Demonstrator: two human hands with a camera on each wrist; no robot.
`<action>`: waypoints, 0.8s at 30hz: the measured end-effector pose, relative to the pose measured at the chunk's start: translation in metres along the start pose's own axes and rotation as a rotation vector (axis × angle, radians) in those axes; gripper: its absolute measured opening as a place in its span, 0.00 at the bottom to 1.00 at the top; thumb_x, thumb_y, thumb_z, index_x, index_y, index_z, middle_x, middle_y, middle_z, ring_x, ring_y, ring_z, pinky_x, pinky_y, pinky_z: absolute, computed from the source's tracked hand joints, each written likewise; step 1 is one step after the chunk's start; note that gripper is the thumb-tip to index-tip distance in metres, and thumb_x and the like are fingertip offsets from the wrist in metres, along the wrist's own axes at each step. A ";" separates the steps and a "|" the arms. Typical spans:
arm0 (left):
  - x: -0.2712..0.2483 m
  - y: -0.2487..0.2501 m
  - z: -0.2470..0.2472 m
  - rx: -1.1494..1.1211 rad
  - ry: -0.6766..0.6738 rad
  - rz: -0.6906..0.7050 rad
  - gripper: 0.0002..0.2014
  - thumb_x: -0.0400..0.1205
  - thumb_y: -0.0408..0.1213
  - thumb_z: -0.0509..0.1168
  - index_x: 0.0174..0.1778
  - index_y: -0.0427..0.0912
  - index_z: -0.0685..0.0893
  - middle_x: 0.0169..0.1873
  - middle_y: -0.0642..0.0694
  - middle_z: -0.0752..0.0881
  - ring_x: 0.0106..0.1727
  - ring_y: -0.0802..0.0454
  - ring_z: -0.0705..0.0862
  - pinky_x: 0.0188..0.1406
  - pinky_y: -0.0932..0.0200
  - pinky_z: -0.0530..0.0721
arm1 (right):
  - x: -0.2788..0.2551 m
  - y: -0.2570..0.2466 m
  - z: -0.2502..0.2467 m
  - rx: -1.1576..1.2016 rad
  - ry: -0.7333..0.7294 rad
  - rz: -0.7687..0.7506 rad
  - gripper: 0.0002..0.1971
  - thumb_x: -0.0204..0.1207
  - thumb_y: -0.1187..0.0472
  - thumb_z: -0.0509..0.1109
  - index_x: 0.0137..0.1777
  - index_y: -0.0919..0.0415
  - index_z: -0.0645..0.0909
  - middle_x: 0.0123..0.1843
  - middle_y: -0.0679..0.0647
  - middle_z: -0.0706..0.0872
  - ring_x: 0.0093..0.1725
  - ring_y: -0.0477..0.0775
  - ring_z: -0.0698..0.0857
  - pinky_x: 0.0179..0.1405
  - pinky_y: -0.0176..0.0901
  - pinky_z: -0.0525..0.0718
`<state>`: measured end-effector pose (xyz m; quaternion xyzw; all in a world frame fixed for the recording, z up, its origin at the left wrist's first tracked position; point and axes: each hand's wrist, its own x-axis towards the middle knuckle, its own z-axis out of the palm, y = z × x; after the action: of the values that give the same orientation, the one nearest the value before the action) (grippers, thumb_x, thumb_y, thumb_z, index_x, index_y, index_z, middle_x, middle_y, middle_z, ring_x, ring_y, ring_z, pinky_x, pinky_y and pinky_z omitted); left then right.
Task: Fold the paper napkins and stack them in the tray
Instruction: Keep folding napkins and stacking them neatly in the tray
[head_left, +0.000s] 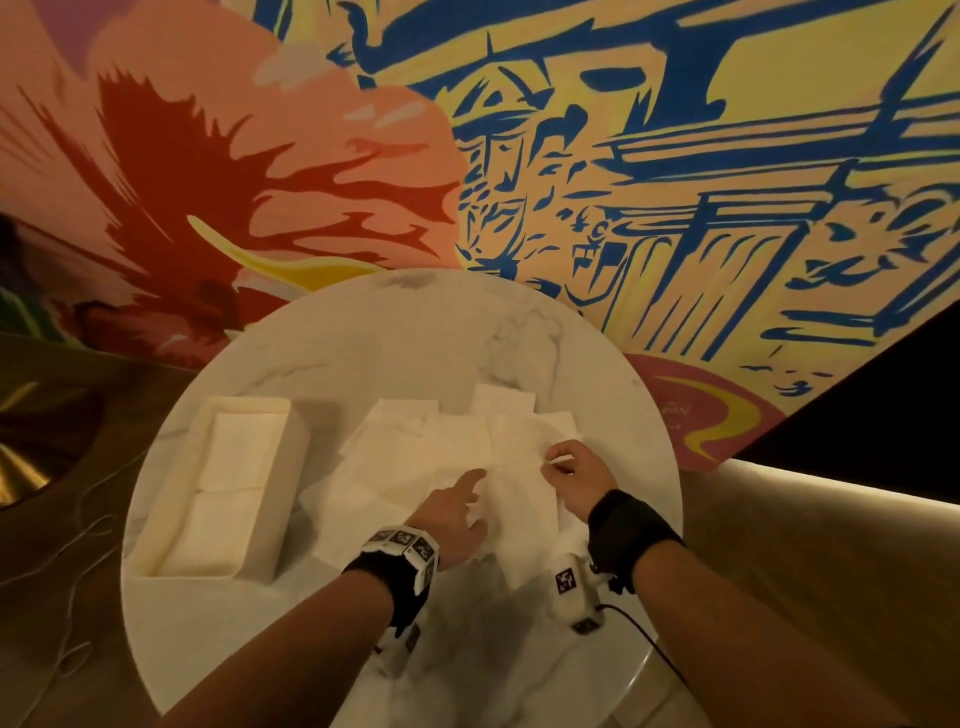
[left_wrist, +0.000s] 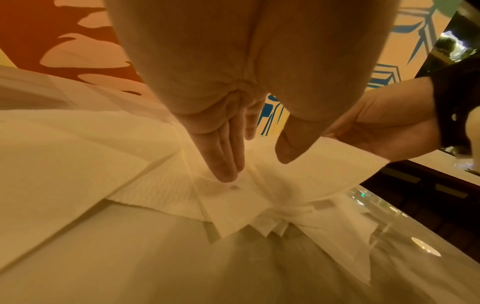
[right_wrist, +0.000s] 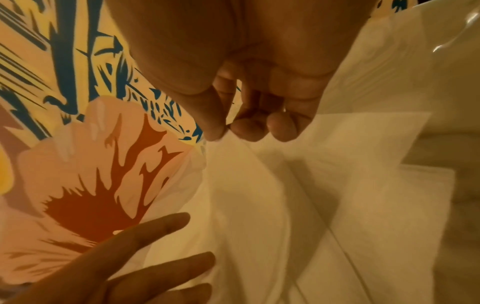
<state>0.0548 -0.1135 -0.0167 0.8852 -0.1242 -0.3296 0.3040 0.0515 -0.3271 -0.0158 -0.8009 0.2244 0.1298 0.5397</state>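
Restaurant: marble table (head_left: 363, 332), wall mural (head_left: 675, 156)

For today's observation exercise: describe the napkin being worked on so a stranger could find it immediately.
On the round marble table, right of the white tray, lies a spread of white napkins. The one meant sits at its near right, under both hands. It alone has an edge pinched up by the right hand.

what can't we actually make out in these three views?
- Head view: number of folded napkins in the tray; white on white, too small to count.
- Head view: layering of the loose napkins; edges wash out.
- Left wrist view: whether the left hand presses the paper; fingertips blurred.
- Right wrist view: the pinched napkin under the right hand; its far side is hidden by its own lifted fold.
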 end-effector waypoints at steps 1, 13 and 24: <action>0.001 0.001 -0.001 -0.033 0.019 -0.010 0.38 0.85 0.51 0.62 0.87 0.56 0.49 0.76 0.46 0.77 0.73 0.46 0.79 0.73 0.51 0.76 | -0.001 -0.003 -0.002 0.006 0.000 -0.027 0.06 0.80 0.64 0.70 0.46 0.51 0.78 0.50 0.54 0.85 0.41 0.50 0.81 0.43 0.42 0.78; 0.000 0.033 -0.038 -0.357 0.329 0.169 0.28 0.85 0.44 0.67 0.79 0.58 0.65 0.54 0.51 0.84 0.48 0.57 0.84 0.46 0.65 0.78 | -0.045 -0.043 -0.025 0.095 -0.025 -0.192 0.08 0.81 0.64 0.70 0.55 0.50 0.80 0.44 0.51 0.85 0.36 0.46 0.79 0.34 0.32 0.76; -0.037 0.013 -0.075 -0.412 0.550 0.278 0.10 0.80 0.37 0.73 0.53 0.57 0.89 0.33 0.59 0.82 0.38 0.65 0.81 0.40 0.78 0.74 | -0.060 -0.075 0.015 0.350 0.128 -0.253 0.08 0.75 0.69 0.76 0.49 0.56 0.88 0.40 0.50 0.87 0.39 0.46 0.82 0.32 0.25 0.78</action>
<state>0.0765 -0.0739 0.0551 0.8355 -0.0879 -0.0531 0.5398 0.0375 -0.2766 0.0655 -0.7234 0.1753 -0.0309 0.6672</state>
